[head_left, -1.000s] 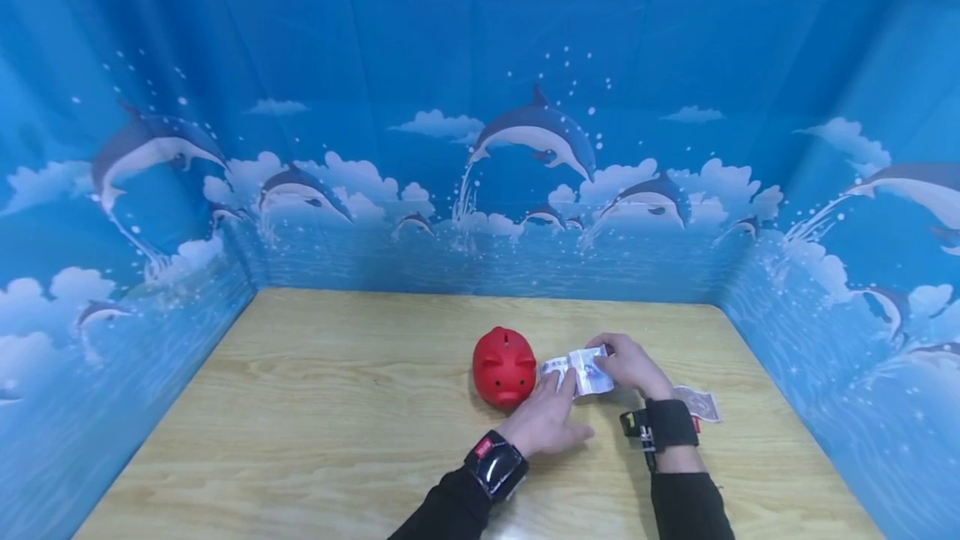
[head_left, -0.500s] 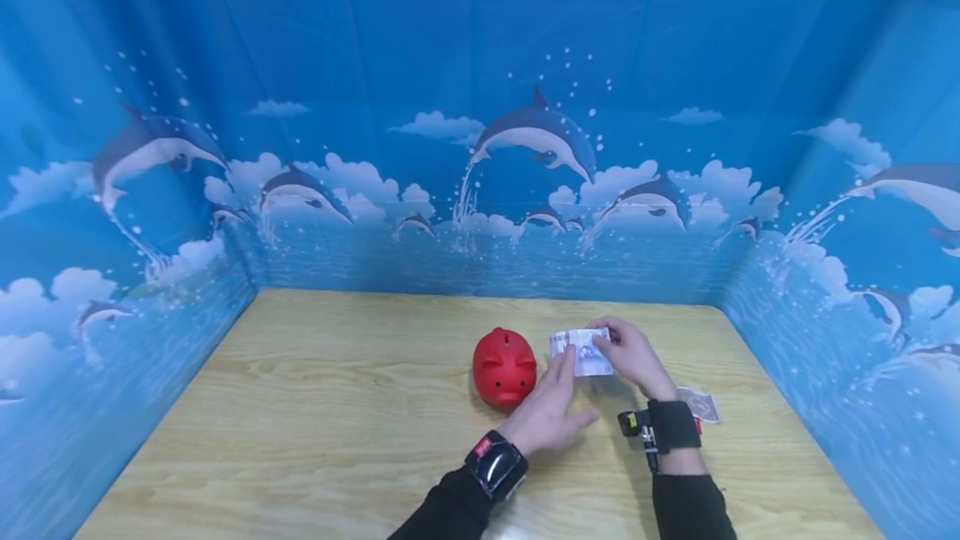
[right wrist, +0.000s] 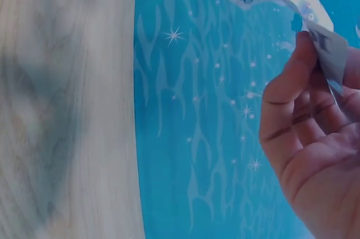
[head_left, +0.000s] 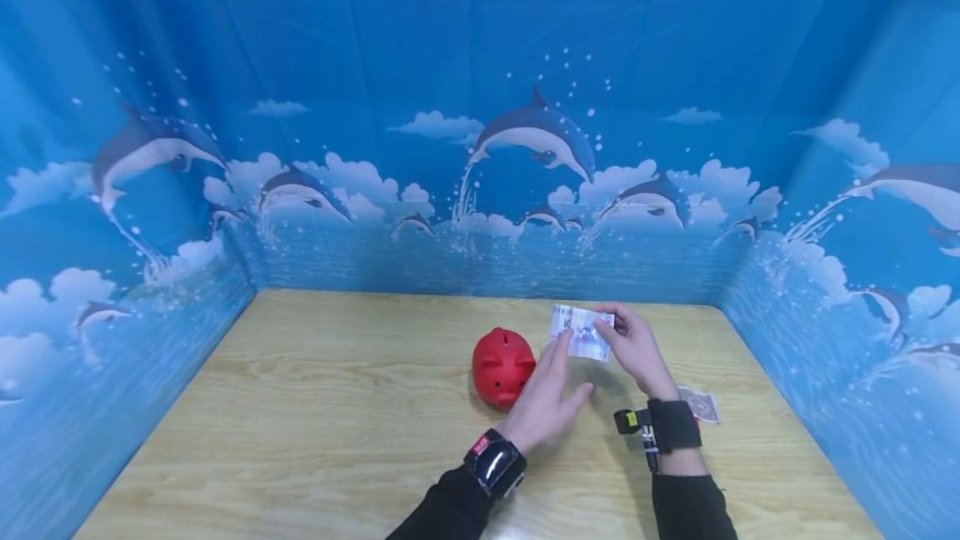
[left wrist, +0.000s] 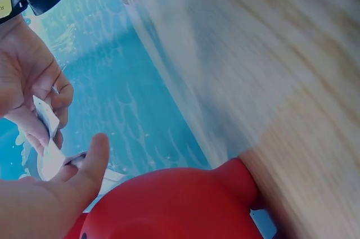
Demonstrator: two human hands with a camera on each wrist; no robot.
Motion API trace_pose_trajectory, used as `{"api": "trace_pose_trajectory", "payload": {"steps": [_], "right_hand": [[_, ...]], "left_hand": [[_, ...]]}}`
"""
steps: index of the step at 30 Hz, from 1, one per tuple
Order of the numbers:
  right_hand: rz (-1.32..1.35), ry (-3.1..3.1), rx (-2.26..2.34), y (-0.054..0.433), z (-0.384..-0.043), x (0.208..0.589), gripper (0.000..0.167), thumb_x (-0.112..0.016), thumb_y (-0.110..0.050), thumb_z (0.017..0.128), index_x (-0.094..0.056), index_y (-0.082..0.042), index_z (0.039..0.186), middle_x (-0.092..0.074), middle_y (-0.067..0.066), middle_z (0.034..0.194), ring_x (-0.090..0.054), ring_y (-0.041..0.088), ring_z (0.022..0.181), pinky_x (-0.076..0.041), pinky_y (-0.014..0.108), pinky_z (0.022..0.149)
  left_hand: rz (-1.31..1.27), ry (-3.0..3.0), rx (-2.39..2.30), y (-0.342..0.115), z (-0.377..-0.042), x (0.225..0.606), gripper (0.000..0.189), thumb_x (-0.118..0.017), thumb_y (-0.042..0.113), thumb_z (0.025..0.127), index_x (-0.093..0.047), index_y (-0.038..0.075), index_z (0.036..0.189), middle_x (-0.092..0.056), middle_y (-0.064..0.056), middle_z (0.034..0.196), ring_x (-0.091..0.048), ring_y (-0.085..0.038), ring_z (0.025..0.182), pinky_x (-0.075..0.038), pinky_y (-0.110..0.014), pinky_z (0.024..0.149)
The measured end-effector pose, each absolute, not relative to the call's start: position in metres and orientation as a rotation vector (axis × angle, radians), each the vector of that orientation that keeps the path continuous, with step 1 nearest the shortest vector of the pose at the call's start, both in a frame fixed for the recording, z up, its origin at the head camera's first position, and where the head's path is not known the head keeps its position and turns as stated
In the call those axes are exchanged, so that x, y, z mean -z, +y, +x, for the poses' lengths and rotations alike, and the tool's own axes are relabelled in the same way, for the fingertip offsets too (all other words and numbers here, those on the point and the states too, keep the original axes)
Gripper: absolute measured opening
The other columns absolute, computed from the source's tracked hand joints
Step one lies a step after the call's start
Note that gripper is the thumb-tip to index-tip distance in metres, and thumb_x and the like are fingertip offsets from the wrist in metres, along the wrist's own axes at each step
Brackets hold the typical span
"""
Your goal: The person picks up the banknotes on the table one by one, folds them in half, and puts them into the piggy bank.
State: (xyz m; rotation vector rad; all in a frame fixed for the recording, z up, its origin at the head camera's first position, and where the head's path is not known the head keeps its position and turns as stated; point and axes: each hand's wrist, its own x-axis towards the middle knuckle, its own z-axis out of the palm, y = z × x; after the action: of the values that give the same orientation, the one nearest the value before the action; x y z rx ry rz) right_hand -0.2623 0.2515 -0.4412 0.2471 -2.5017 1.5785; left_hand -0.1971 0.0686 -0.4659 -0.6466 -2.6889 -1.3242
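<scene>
A creased white-and-purple banknote is held up above the table, beside the red piggy bank. My right hand pinches its right end between thumb and fingers, and the right wrist view shows the banknote bent along its folds. My left hand reaches past the piggy bank with fingers extended at the note's left part and the thumb held apart; some fingertips are hidden. In the left wrist view the piggy bank fills the bottom, close to the hand.
A second, brownish banknote lies on the wooden table, partly behind the right wrist strap. A blue dolphin-print curtain encloses the table's back and sides. The piggy bank's slot faces up.
The banknote has been raised from the table beside the piggy bank and moved away toward the back. Both hands have gone up with it. The piggy bank and second note stay put.
</scene>
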Motion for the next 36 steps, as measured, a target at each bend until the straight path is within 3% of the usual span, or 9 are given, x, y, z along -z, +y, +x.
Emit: {"api": "trace_pose_trajectory", "payload": {"steps": [5,12,22,27,30,36], "right_hand": [[0.258,-2.445,-1.667,0.247,-0.259,0.436,0.031,-0.060,-0.016,0.098,-0.059,0.001,0.124,-0.063,0.024,0.115,-0.063,0.007,0.088,-0.055,0.022,0.073],[0.235,-2.426,-1.677,0.239,-0.255,0.429,0.033,-0.065,-0.018,0.094,-0.062,-0.002,0.123,-0.065,0.021,0.116,-0.065,0.006,0.088,-0.057,0.023,0.074],[0.256,-2.344,-1.500,0.218,-0.244,0.417,0.027,-0.074,-0.010,0.086,-0.070,-0.001,0.111,-0.070,0.019,0.102,-0.062,0.006,0.078,-0.055,0.021,0.060],[0.288,-2.349,-1.395,0.206,-0.227,0.397,0.026,-0.072,-0.002,0.086,-0.069,0.006,0.109,-0.069,0.023,0.101,-0.061,0.013,0.081,-0.052,0.016,0.061],[0.291,-2.355,-1.390,0.205,-0.226,0.395,0.027,-0.071,-0.002,0.087,-0.067,0.007,0.111,-0.068,0.023,0.103,-0.060,0.011,0.083,-0.053,0.014,0.067],[0.278,-2.369,-1.449,0.207,-0.227,0.395,0.027,-0.068,-0.004,0.090,-0.066,0.007,0.115,-0.066,0.024,0.108,-0.061,0.019,0.095,-0.053,0.014,0.073]], "left_hand": [[-0.609,-2.620,1.406,0.069,-0.197,0.462,0.076,-0.060,0.030,0.097,-0.014,0.029,0.158,-0.027,0.002,0.160,-0.039,-0.015,0.141,-0.043,-0.041,0.109],[-0.650,-2.503,1.469,0.067,-0.197,0.460,0.070,-0.061,0.019,0.097,-0.024,0.026,0.155,-0.033,0.001,0.155,-0.062,-0.014,0.106,-0.053,-0.022,0.088],[-0.594,-2.360,1.515,0.065,-0.198,0.456,0.057,-0.061,0.009,0.095,-0.041,0.015,0.148,-0.047,-0.005,0.138,-0.062,-0.009,0.089,-0.053,-0.014,0.074],[-0.603,-2.292,1.491,0.063,-0.199,0.456,0.045,-0.057,0.008,0.097,-0.050,0.010,0.141,-0.052,-0.007,0.129,-0.061,-0.008,0.086,-0.053,-0.015,0.073],[-0.617,-2.274,1.506,0.063,-0.198,0.455,0.043,-0.056,0.008,0.098,-0.051,0.009,0.140,-0.053,-0.006,0.130,-0.061,-0.009,0.087,-0.053,-0.015,0.074],[-0.632,-2.241,1.603,0.063,-0.197,0.453,0.044,-0.059,0.008,0.095,-0.053,0.009,0.139,-0.052,-0.004,0.131,-0.059,-0.012,0.112,-0.054,-0.017,0.083]]}}
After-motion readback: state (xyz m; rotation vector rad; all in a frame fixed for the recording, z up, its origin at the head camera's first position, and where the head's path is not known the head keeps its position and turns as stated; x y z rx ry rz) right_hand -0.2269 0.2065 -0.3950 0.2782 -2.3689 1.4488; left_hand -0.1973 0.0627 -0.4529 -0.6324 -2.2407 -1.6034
